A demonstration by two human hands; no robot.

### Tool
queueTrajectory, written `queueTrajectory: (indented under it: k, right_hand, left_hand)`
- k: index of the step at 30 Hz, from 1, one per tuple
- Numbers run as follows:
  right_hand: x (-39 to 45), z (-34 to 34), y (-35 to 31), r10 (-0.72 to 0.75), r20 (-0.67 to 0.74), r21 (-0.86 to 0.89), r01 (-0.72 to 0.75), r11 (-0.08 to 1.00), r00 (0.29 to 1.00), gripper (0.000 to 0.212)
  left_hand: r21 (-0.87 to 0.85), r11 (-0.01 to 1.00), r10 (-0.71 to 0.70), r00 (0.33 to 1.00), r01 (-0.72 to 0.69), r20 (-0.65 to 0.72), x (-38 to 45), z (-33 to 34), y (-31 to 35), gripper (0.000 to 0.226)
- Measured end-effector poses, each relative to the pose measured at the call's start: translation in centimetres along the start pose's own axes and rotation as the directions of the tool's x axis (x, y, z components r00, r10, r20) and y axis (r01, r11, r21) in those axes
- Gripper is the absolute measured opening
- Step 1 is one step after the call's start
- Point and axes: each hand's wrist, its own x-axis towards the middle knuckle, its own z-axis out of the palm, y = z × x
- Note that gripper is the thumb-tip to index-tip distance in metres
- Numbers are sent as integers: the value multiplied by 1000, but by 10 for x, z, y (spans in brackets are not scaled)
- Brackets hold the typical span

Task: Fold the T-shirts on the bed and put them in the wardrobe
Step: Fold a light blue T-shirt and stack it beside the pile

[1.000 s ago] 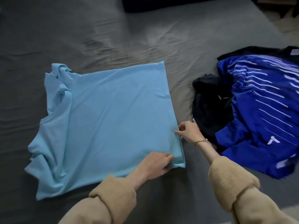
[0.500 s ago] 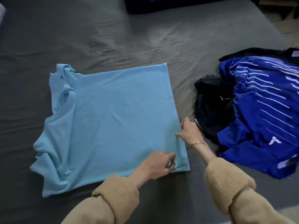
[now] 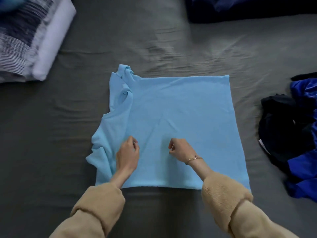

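both hands (image 3: 127, 152) (image 3: 178, 147) on light-blue t-shirt (image 3: 180, 107)

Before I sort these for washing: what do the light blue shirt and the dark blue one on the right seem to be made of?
Light blue shirt: looks like soft matte knit, maybe cotton; it lies flat with gentle creases and no shine. Dark blue shirt: looks like slick synthetic sportswear; its folds catch glossy highlights. Neither fibre is certain from sight alone.

Readable text: none on the light blue cotton T-shirt (image 3: 180, 117).
White tag on black garment (image 3: 283, 127): too small to read.
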Motion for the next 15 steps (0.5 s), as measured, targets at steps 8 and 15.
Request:
queueTrajectory:
  k: [8, 15]
  right_hand:
    - [28, 75, -106, -98, 80, -14, 99, 995, 992, 25]
    - [44, 118, -159, -139, 42, -136, 143, 980, 989, 38]
  left_hand:
    - [-14, 975, -224, 973, 223, -51, 30, -48, -110, 22]
    - [-394, 884, -189, 963, 252, 192, 108, -65, -145, 46]
